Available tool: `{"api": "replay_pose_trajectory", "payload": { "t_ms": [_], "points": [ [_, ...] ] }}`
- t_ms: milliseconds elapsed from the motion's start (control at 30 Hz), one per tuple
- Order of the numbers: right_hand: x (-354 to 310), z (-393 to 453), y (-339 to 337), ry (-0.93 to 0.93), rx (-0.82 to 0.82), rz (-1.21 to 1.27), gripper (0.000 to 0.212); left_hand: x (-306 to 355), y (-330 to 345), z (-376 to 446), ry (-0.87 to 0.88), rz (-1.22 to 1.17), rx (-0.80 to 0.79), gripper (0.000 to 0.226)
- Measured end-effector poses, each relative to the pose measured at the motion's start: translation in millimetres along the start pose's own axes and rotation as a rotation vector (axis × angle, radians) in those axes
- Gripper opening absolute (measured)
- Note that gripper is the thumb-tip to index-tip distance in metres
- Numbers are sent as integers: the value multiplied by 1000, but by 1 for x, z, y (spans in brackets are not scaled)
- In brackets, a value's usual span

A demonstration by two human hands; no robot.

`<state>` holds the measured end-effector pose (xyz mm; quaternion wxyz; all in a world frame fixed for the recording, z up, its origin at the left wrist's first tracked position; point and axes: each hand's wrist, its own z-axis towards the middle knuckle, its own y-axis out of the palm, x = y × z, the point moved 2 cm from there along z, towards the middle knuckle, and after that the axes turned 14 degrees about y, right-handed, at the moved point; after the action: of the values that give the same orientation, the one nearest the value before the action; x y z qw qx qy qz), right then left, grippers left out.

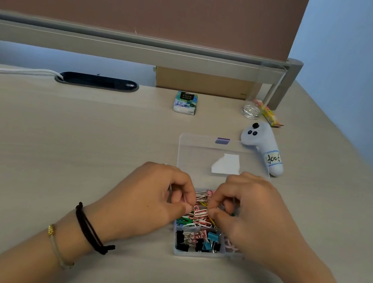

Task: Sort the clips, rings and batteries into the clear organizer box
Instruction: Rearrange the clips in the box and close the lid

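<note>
The organizer box (197, 255) sits near the front of the desk (55, 143), its raised lid (222, 157) walling off approach from behind. Both hands, the left hand (157, 201) and the right hand (250, 210), crowd over its middle compartments. Right of the lid lies a white controller (264, 147); beyond it stand a glass jar (251, 111) and a tissue pack (186, 102). The desk to the left of the box lies bare up to the cable slot (96, 81).

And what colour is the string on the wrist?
Black: a bracelet of black cord is tied round the left wrist. The head view shows it best.
</note>
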<state>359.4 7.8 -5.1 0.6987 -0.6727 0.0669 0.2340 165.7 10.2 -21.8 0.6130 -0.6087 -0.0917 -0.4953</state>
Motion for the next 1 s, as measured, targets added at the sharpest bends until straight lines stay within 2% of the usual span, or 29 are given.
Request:
{"api": "replay_pose_trajectory", "payload": {
  "t_ms": [100, 267, 400, 600, 800, 1000],
  "points": [
    [6, 2, -5, 36, 51, 51, 10, -2, 0, 0, -2, -20, 2, 13],
    [0, 1, 1, -29, 12, -43, 12, -4, 0, -1, 7, -35, -2, 14],
    [2, -1, -1, -49, 10, -37, 2, -4, 0, -1, 11, -27, -8, 13],
    [2, 0, -3, -49, 30, -5, 7, -5, 0, -2, 1, -53, -6, 13],
    [-6, 1, 5, -118, 40, -133, 9, -7, -1, -2, -15, -58, 3, 13],
    [-1, 2, 7, -60, -2, -29, 4, -6, -2, -2, -1, -48, 6, 12]
  ]
}}
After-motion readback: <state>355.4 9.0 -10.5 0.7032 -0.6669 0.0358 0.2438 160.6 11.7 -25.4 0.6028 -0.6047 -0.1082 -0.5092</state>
